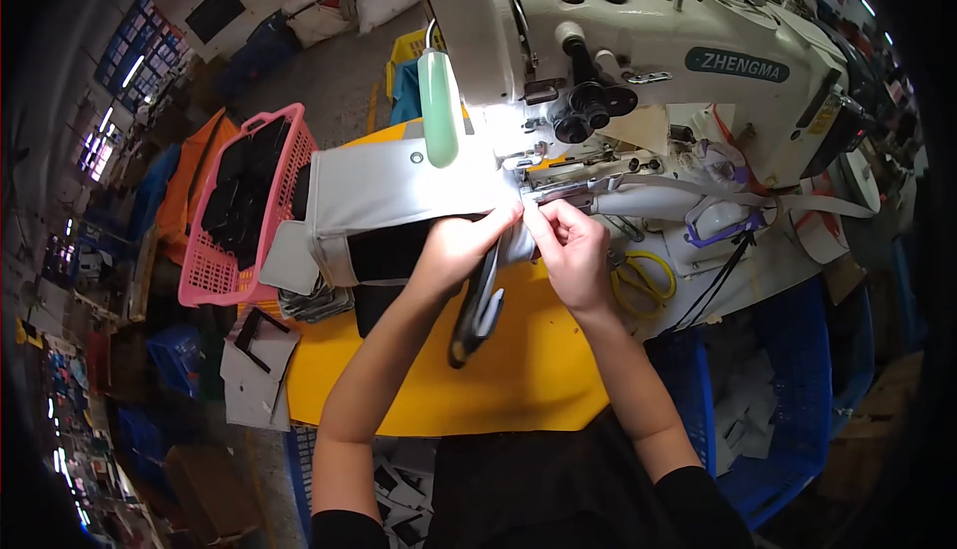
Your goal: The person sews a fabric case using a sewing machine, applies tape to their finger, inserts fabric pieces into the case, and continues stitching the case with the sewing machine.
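At the needle of a white sewing machine (638, 41), my left hand (457, 252) and my right hand (573, 255) meet, fingertips almost touching. Thumb and fingers of each are pinched together on the edge of a grey-white fabric piece (513, 242). Below it, between my wrists, dangles a dark strip with a pale lining (477, 318), somewhat blurred. A larger white fabric panel (369, 185) lies left of the needle, over a black part. Strong lamp glare washes out the stitching spot. Behind my right hand a metal tape guide (588, 175) sits on the machine arm.
Yellow-handled scissors (650, 285) lie right of my right hand. A pink basket (299, 165) of black pieces stands left, near stacked grey pieces (314, 303). Yellow sheeting (419, 395) covers the table front. A blue crate (812, 390) holds pale scraps. A green handle (439, 111) hangs above the panel.
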Demonstrator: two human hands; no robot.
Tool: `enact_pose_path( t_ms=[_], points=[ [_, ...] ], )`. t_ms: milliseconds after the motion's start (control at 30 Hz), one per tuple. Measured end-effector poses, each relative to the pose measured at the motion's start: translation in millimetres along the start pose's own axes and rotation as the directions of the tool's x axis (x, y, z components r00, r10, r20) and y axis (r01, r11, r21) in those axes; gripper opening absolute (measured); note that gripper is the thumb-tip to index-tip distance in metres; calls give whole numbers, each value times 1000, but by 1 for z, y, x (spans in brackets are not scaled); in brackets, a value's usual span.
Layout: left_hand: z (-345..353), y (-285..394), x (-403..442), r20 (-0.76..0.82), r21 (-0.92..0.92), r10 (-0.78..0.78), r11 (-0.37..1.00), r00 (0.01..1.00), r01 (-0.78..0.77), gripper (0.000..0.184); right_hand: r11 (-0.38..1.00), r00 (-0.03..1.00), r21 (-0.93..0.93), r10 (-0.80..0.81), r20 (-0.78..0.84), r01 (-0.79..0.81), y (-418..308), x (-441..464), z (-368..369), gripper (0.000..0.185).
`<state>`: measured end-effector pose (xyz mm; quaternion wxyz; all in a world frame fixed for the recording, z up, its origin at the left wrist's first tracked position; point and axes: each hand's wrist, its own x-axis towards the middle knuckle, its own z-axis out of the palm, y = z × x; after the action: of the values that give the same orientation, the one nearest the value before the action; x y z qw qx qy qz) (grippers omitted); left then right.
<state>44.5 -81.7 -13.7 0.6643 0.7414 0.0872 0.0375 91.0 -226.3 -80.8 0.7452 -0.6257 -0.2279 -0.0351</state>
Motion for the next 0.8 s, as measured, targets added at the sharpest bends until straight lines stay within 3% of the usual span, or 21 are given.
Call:
enact_pose_path(
  t_ms=[100,200,367,500,600,800],
  points=[
    [-5,11,2,59,44,-21,999,998,18,25,995,996,89,40,-76,-33,4,-1,8,20],
    [-7,8,10,92,76,-112,992,989,105,36,982,986,175,100,-132,-76,-1,-2,12,21],
    [-12,22,19,141,25,-197,980,970,196,36,968,966,198,188,-176,-152,-13,-1,19,24],
    [-13,22,30,109,37,-279,960,954,277,36,985,946,108,161,-281,-136,14,-16,19,21],
    [-15,10,33,118,-40,-227,972,967,234,35,942,988,-326,-119,-101,80,51,-26,17,18],
    [-15,19,30,112,-34,-258,964,960,264,33,847,969,-471,-215,124,248,64,-15,21,17]
  ],
)
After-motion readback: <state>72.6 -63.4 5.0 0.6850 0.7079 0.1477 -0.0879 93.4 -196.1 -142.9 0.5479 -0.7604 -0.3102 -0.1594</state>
